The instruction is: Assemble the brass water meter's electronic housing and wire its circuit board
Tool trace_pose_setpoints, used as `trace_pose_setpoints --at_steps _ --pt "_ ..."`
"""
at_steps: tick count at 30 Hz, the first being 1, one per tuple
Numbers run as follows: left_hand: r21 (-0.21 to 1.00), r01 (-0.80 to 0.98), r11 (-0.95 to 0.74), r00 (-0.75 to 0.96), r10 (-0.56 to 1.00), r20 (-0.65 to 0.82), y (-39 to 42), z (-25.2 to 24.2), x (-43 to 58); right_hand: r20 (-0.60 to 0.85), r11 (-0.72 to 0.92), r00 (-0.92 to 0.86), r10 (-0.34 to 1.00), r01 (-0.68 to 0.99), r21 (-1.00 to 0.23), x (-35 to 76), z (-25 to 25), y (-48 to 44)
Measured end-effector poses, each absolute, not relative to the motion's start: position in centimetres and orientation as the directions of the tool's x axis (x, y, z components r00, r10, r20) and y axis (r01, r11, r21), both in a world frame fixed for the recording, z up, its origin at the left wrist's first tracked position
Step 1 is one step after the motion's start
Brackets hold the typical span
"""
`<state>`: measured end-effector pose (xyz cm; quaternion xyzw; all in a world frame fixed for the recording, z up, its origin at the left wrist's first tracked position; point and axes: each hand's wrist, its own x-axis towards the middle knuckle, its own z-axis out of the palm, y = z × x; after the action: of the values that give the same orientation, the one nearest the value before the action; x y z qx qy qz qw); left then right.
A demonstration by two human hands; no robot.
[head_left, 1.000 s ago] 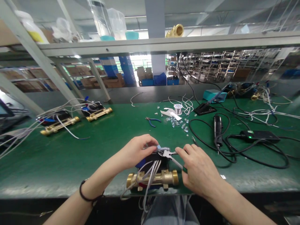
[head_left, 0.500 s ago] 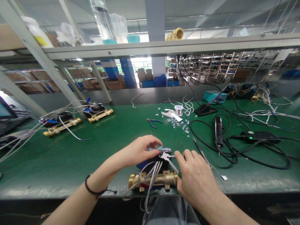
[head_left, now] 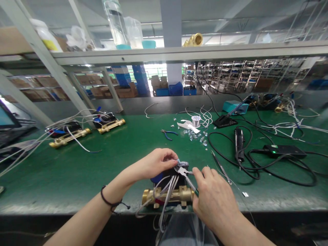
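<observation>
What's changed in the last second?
The right hand has drawn slightly toward the person, uncovering more of a slim metal tool. Nothing was grasped or released: the right still grips green-handled pliers, the left hand still pinches a small bluish piece. The brass assembly and blue-handled pliers look unmoved.

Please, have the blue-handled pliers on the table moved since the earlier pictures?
No. The blue-handled pliers keep the same place, left of the wire spool; only the view shifted.

I've got a white bottle (head_left: 46,37) upper left, brass fitting (head_left: 195,40) on shelf (head_left: 153,54) top centre, monitor (head_left: 5,115) at left edge.
</observation>
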<state>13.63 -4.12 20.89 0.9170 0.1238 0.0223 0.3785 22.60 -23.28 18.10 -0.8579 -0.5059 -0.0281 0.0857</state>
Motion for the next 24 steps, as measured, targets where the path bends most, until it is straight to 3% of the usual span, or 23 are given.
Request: trace_pose_setpoints --at_steps 7,11,20,24 --pt "0.709 0.187 -0.680 0.970 0.244 -0.022 -4.5 21.0 13.6 -0.002 -0.488 0.492 0.870 0.861 -0.145 23.0 18.5 -23.1" --pt "0.740 0.152 -0.655 0.968 0.250 0.022 -4.8 20.8 13.5 0.023 -0.484 0.496 0.868 0.855 -0.184 23.5 18.3 -23.2" --pt "0.958 0.146 -0.248 0.867 0.498 -0.003 -2.0 19.1 13.8 0.123 -0.464 0.512 0.850 0.839 -0.286 24.8 16.9 -25.7" --pt "0.968 0.132 -0.212 0.859 0.511 -0.005 -1.7 19.5 13.0 0.196 -0.402 0.464 0.864 0.869 -0.288 25.1 17.1 -25.6"
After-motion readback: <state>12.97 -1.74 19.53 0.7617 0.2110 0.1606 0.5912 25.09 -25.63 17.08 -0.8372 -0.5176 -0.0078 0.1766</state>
